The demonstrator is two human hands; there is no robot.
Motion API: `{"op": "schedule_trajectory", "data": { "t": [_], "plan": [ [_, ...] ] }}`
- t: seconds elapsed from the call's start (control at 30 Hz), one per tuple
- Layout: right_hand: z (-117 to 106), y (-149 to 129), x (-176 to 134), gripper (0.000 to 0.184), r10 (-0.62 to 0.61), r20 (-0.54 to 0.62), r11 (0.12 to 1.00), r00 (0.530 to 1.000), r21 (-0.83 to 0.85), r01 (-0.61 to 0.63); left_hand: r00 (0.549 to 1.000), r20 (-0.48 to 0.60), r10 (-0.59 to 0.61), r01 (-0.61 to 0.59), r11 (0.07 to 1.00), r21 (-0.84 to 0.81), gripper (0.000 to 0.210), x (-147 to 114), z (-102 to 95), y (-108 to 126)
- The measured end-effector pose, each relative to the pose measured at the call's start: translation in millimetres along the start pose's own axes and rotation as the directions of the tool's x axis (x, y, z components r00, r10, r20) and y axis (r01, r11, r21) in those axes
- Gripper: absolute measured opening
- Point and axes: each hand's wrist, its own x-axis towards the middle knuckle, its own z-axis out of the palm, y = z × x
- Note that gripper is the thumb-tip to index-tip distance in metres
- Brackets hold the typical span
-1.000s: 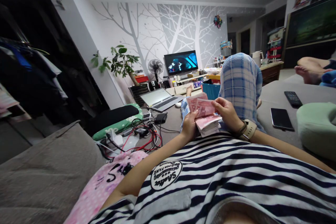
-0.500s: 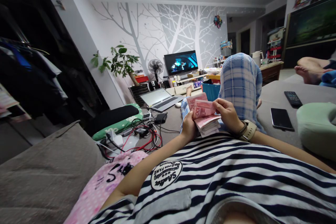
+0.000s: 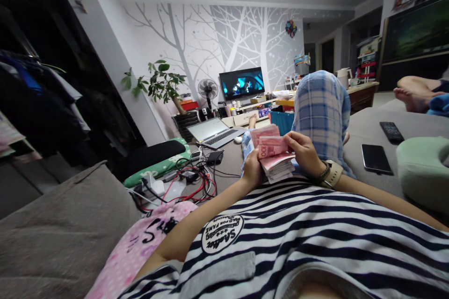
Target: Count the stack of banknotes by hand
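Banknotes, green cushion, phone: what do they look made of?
Banknotes: thin, matte printed paper by the look, with edges fanning out in layers. Green cushion: perhaps soft fabric over foam, given its dull, rounded surface; filling hidden. Phone: likely glass-fronted, since its dark face looks flat and smooth.

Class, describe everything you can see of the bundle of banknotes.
The bundle of banknotes is a thick wad of pink paper, held before the striped shirt, pale layered edges toward it. Some notes fan up behind; a raised note shows what looks like 100, printed sideways. The left hand grips the bundle's left side; the right hand pinches the raised note's right edge.
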Motion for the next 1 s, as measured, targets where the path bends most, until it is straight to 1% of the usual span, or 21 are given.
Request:
{"op": "schedule_trajectory", "data": {
  "t": [0.17, 0.33, 0.37, 0.43, 0.5, 0.57, 0.6, 0.67, 0.77, 0.87, 1.0],
  "plan": [
    [-0.3, -0.6, 0.3, 0.052, -0.003, 0.0, 1.0, 1.0, -0.008, 0.003, 0.999, 0.016, 0.032, -0.032, 0.999, 0.043, 0.03, -1.5, -3.0, 1.8],
    [-0.1, -0.5, 0.3, 0.052, -0.01, -0.008, 1.0, 1.0, -0.01, 0.01, 0.996, 0.09, -0.005, 0.015, 0.994, -0.112, 0.034, 4.9, -0.7, -5.3],
    [-0.1, -0.5, 0.3, 0.052, -0.01, -0.011, 1.0, 1.0, -0.008, 0.01, 0.996, 0.085, 0.0, 0.01, 0.994, -0.108, 0.034, 5.6, -0.9, -6.1],
    [-0.2, -0.5, 0.3, 0.052, -0.007, -0.014, 1.0, 1.0, -0.001, 0.007, 0.998, 0.054, 0.026, -0.024, 0.999, -0.039, 0.032, 5.2, -2.7, -5.3],
    [-0.4, -0.3, 0.4, 0.052, -0.001, -0.013, 1.0, 1.0, 0.001, 0.001, 0.997, 0.03, 0.071, -0.072, 0.996, 0.044, 0.028, 2.3, -5.2, -1.3],
    [-0.8, 0.4, 0.4, 0.052, -0.001, -0.011, 1.0, 1.0, -0.002, 0.001, 0.994, 0.032, 0.105, -0.108, 0.991, 0.079, 0.028, -1.6, -6.6, 4.8],
    [-0.9, 0.8, 0.4, 0.051, -0.003, -0.011, 1.0, 1.0, -0.005, 0.003, 0.994, 0.037, 0.102, -0.105, 0.992, 0.073, 0.029, -3.3, -6.6, 7.9],
    [-1.1, 1.7, 0.5, 0.051, -0.005, -0.009, 1.0, 1.0, -0.006, 0.005, 0.997, 0.034, 0.062, -0.063, 0.998, 0.027, 0.033, -5.4, -5.1, 12.9],
    [-0.9, 2.2, 0.7, 0.05, -0.005, -0.005, 1.0, 1.0, 0.007, 0.005, 1.0, 0.024, 0.006, -0.006, 1.0, -0.009, 0.037, -5.1, -2.5, 14.8],
    [-0.6, 1.7, 0.7, 0.051, -0.007, -0.006, 1.0, 1.0, 0.021, 0.007, 1.0, 0.014, 0.012, -0.012, 0.999, 0.034, 0.037, -2.9, -2.5, 11.8],
    [-0.7, 0.5, 0.4, 0.051, -0.007, -0.002, 0.999, 1.0, 0.031, 0.007, 0.998, 0.016, 0.061, -0.062, 0.992, 0.107, 0.035, -1.4, -5.2, 8.0]
  ]
}}
